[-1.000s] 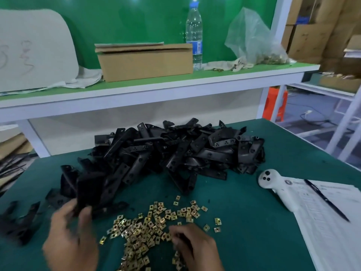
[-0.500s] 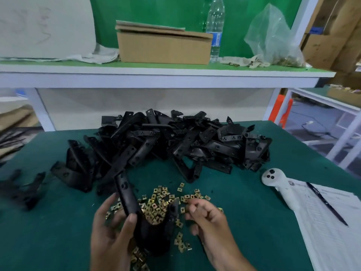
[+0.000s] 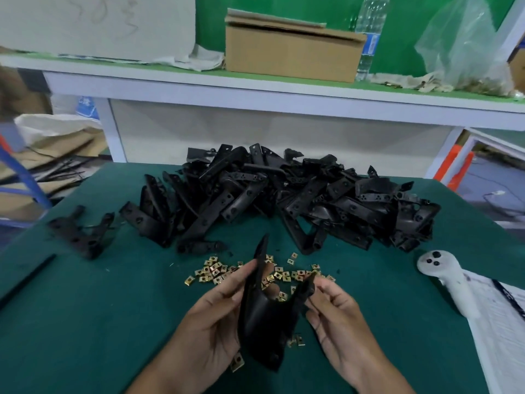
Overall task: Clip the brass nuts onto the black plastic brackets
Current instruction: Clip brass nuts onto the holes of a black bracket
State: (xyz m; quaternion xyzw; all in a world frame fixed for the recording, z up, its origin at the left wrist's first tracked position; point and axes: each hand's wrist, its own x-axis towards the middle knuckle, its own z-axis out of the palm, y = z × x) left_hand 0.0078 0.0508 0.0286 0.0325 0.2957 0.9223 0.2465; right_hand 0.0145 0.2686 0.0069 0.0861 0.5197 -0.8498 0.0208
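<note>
A black V-shaped plastic bracket [image 3: 264, 317] is held up over the green mat near the front edge. My left hand [image 3: 210, 325] grips its left arm, thumb along the outer face. My right hand [image 3: 338, 314] pinches the tip of the bracket's right arm; whether a brass nut sits between those fingers is hidden. Small brass nuts [image 3: 216, 273] lie scattered on the mat just behind and under the bracket. A big pile of black brackets [image 3: 284, 200] fills the middle of the table.
Two separate brackets [image 3: 82, 231] lie at the left. A white handheld device [image 3: 446, 280] and papers [image 3: 505, 322] sit at the right. The shelf behind carries a cardboard box [image 3: 289, 49], a water bottle [image 3: 369, 35] and a plastic bag [image 3: 466, 52].
My left hand lifted a bracket from the pile's left side and brought it to the front centre. My right hand left the nuts and now pinches the bracket's right tip.
</note>
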